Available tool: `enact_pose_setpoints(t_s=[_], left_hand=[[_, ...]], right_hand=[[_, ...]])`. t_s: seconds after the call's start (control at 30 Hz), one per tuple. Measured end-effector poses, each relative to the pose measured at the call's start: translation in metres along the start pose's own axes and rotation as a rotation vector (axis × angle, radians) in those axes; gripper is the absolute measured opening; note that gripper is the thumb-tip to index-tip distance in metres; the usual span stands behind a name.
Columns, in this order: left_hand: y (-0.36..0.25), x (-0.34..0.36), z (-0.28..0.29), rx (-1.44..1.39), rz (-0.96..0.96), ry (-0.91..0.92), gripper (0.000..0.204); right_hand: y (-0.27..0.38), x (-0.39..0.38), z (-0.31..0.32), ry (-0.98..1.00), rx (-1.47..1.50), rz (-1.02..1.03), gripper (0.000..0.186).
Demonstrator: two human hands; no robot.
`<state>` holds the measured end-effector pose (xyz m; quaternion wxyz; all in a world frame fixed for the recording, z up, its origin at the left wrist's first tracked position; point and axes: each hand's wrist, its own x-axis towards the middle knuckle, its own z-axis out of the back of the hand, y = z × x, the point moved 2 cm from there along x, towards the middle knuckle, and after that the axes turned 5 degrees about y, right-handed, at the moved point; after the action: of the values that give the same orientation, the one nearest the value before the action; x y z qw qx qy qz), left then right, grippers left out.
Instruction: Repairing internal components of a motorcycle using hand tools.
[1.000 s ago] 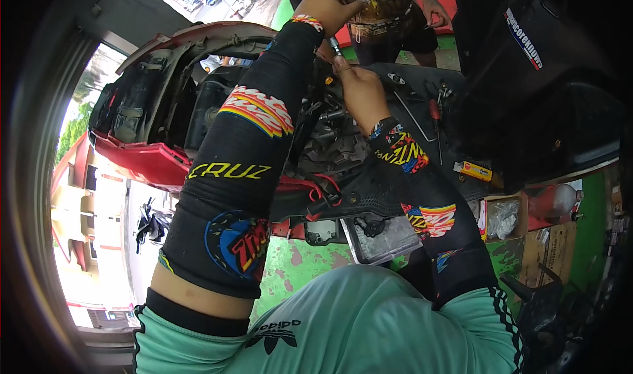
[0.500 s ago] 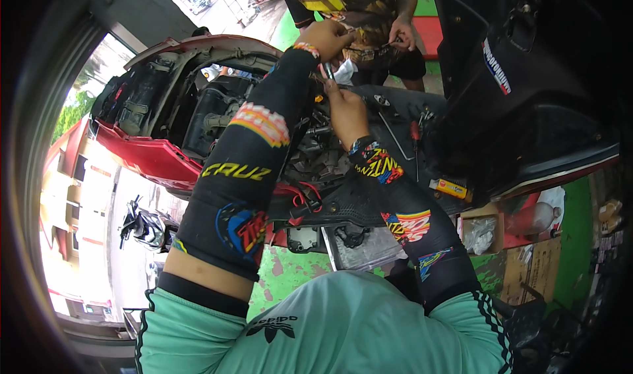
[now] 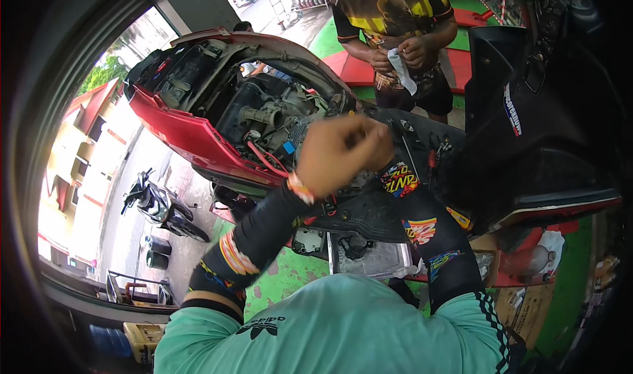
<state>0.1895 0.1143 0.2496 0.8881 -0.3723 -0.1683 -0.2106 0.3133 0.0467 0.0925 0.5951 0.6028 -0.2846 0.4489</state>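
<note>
My left hand is held over the exposed engine bay of a red scooter, blurred by motion, its fingers curled closed. My right hand is right beside it, also curled and partly covered by the left. Whatever lies between the fingers is hidden. Below and left of the hands, a red hose and a black air intake duct show in the bay. On the black footboard to the right lie a long metal rod tool and a red-handled screwdriver.
Across the scooter a co-worker holds a white cloth. The black front panel rises on the right. A small yellow box sits by my right forearm. A metal tray with parts and a cardboard sheet lie low down.
My left hand has come down and nearer, from beyond the engine to over it, against my right hand. The metal tool seen between the hands is hidden now. The view has shifted.
</note>
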Motion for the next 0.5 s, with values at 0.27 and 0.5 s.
enact_pose_setpoints(t_s=[0.27,0.5], left_hand=[[0.025,0.055,0.016,0.209,0.117,-0.248,0.030],[0.034,0.074,0.018,0.405,0.040,-0.358,0.035]], right_hand=[[0.024,0.009,-0.005,0.025,0.105,-0.399,0.051],[0.022,0.013,-0.003,0.075,0.044,-0.501,0.051]])
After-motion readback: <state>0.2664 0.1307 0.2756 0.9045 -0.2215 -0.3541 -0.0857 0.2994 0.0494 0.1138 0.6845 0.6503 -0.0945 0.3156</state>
